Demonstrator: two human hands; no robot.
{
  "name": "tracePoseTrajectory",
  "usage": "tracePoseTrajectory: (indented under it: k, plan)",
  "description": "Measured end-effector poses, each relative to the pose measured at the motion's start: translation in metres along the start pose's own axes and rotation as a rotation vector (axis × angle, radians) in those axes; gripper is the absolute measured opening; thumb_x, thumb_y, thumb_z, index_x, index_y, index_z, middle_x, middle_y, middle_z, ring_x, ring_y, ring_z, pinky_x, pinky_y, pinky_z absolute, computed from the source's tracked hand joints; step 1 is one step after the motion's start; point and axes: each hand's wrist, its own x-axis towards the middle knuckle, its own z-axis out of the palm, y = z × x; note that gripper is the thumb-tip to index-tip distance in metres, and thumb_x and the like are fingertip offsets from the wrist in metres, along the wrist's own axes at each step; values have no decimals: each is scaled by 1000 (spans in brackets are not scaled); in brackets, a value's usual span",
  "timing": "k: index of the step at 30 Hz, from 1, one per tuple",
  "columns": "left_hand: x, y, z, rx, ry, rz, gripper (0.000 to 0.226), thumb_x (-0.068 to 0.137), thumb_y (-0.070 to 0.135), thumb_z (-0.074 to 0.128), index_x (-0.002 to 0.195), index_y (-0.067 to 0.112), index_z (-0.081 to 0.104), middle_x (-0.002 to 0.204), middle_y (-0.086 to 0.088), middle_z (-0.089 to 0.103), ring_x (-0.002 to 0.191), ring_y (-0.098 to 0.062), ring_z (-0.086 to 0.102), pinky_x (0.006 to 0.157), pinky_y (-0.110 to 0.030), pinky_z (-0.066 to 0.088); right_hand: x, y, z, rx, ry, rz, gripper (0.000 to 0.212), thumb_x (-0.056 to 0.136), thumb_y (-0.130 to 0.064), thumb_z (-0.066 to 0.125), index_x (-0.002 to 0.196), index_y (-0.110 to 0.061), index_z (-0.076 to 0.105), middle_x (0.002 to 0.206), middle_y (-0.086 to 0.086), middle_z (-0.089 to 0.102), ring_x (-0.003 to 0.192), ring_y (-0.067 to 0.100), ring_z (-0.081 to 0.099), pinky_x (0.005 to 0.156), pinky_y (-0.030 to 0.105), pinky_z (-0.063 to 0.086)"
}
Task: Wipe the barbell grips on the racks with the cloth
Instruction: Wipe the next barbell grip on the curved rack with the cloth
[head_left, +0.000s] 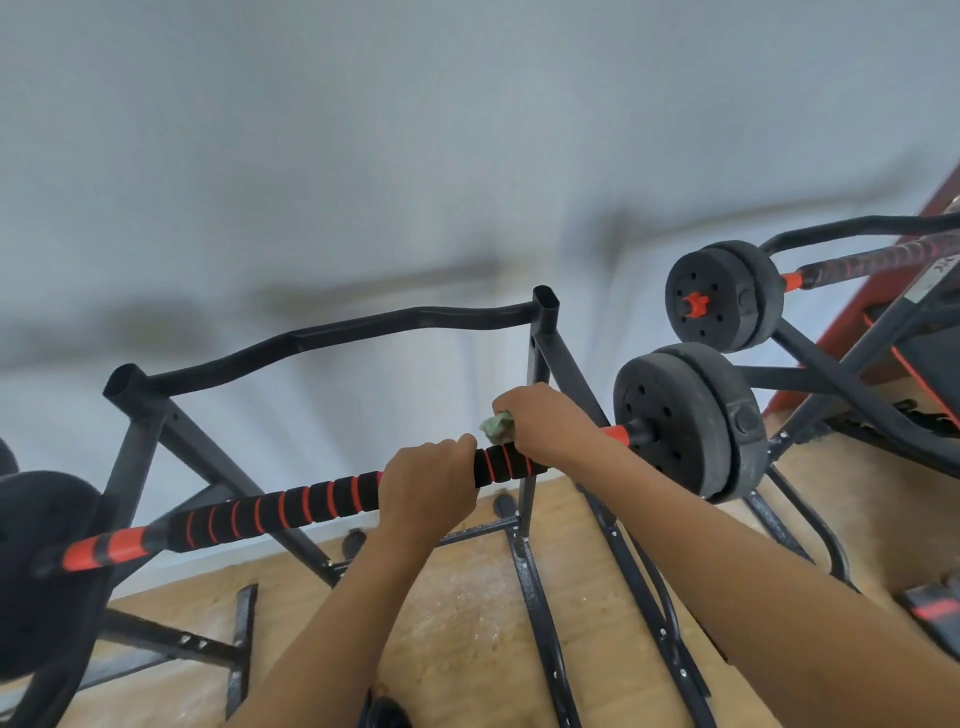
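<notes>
Matt ribbed foam grip (291, 506), rough matt black plates (685, 421), speckled black metal rack (535, 364), crumpled green cloth (496, 427), worn wood floor (467, 597)

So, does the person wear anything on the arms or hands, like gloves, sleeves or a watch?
No. The left hand and right hand are bare, without gloves. The left forearm and right forearm are uncovered; no sleeve, watch or bracelet is visible.

Foam bar (291, 506) lies open leftward — weight plate (685, 421) and rack upright (540, 364) hem the right end.
</notes>
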Motion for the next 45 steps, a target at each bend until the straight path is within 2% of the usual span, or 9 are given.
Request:
tracePoseTrajectory:
  k: [8, 14, 20, 28, 35, 37, 39, 42, 45]
  plan:
    - [-14, -14, -9, -92, -10, 107, 26, 93, 44, 62, 108, 28, 48, 81, 14, 52, 67, -12, 57, 63, -27, 54, -12, 30, -10, 181, 199, 0, 9, 97, -21, 59, 88, -17, 60, 83, -3, 61, 73, 17, 61, 66, 29, 49]
    - [-31, -68, -18, -25, -193, -85, 22, 89, 51, 60, 91, 31, 52, 71, 11, 57, 62, -6, 56, 61, -24, 44, -38, 26, -2, 127, 231, -4, 14, 100, -16, 53, 99, -26, 63, 85, 1, 62, 76, 18, 62, 68, 31, 54]
    - [-31, -62, -14, -18, -115, -99, 23, 89, 50, 57, 83, 29, 51, 63, 9, 53, 54, -7, 50, 54, -25, 37, -52, -34, 38, 94, 252, -5, 16, 90, -4, 53, 100, -16, 58, 80, 2, 61, 74, 21, 58, 63, 31, 42]
    - [-38, -65, 8, -31, 53, -71, 48, 68, 21, 85, 56, 23, 38, 41, 9, 36, 34, -14, 27, 46, -20, 23, -24, -99, 48, 124, 198, -44, 19, 95, -7, 51, 112, -14, 55, 85, 7, 64, 77, 30, 64, 69, 41, 54]
    - [-40, -66, -2, -33, 5, -11, 26, 87, 33, 64, 73, 23, 44, 54, 11, 33, 45, -14, 41, 50, -25, 31, -64, -55, 48, 32, 267, -181, 39, 95, -15, 59, 133, -20, 58, 128, -4, 64, 118, 14, 56, 111, 24, 37]
    - [-40, -67, -8, -65, -35, -8, 23, 93, 38, 60, 83, 24, 45, 60, 10, 36, 55, -13, 47, 56, -28, 35, -78, -53, 42, 62, 198, -164, 57, 91, 3, 58, 142, -21, 52, 143, -5, 55, 134, 11, 46, 117, 15, 21]
    - [-39, -74, -17, -190, -137, 14, 27, 91, 45, 63, 92, 25, 45, 68, 11, 43, 65, -12, 53, 63, -28, 41, -84, -45, 32, 87, 201, -86, 70, 86, 17, 51, 142, -25, 54, 146, -7, 53, 135, 12, 49, 116, 19, 32]
    - [-35, -103, -37, -417, -357, -29, 41, 82, 50, 74, 105, 28, 48, 84, 9, 58, 77, -10, 60, 70, -28, 52, -65, -48, -4, 88, 58, 154, 42, 96, 6, 45, 127, -16, 62, 130, 5, 62, 124, 27, 59, 103, 33, 47]
    - [-43, -133, -36, -266, -382, -56, 41, 80, 58, 74, 100, 29, 53, 86, 10, 60, 78, -10, 61, 74, -29, 55, -36, -75, -4, -62, -144, 229, 14, 100, -12, 48, 94, -21, 56, 96, 1, 64, 101, 32, 66, 84, 40, 53]
